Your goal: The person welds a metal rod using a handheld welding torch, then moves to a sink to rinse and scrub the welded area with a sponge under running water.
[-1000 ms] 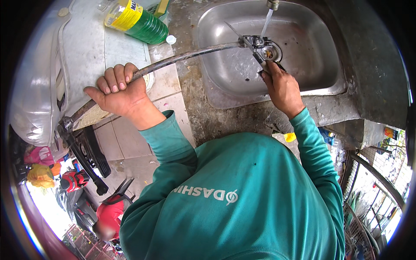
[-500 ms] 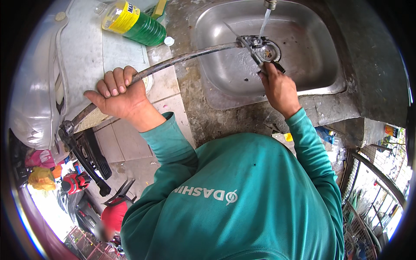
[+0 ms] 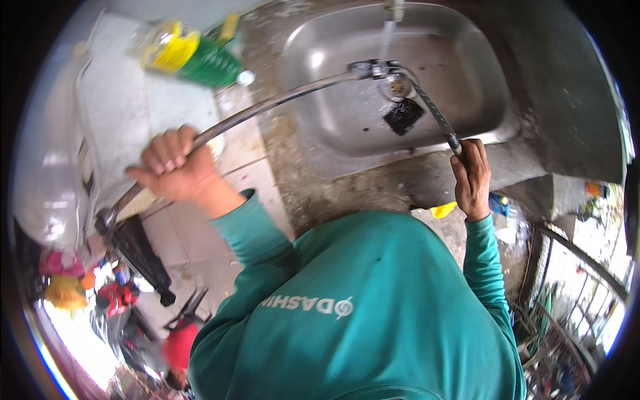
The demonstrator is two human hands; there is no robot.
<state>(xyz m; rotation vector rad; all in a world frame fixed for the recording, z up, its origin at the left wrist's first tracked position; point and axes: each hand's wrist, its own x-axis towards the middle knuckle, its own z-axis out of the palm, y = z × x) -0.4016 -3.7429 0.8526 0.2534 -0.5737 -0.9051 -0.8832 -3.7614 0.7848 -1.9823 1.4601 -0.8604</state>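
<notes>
A long curved metal bar (image 3: 267,105) reaches from the left counter side into the sink. My left hand (image 3: 180,163) is wrapped round it, slightly blurred. Its far end meets a dark bracket-like fitting (image 3: 365,69) under the running water. From that fitting a thinner dark rod (image 3: 437,115) slants toward me. My right hand (image 3: 472,177) is closed on the near end of this rod, at the sink's front edge. A black square scouring pad (image 3: 403,117) lies in the sink beside the drain (image 3: 397,88). At the bar's left end sits a dark joint (image 3: 105,219).
The steel sink (image 3: 320,120) has a faucet (image 3: 395,9) pouring water. On the left stands a white surface; a bottle of green liquid (image 3: 207,63) lies there beside a sponge (image 3: 229,28). A black arm-like part (image 3: 143,260) hangs below the joint. A clear plastic container (image 3: 50,180) is farther left.
My right hand has moved from near the drain toward me and right, and now grips the rod's end. The scouring pad lies in the sink, and the rod has swung right.
</notes>
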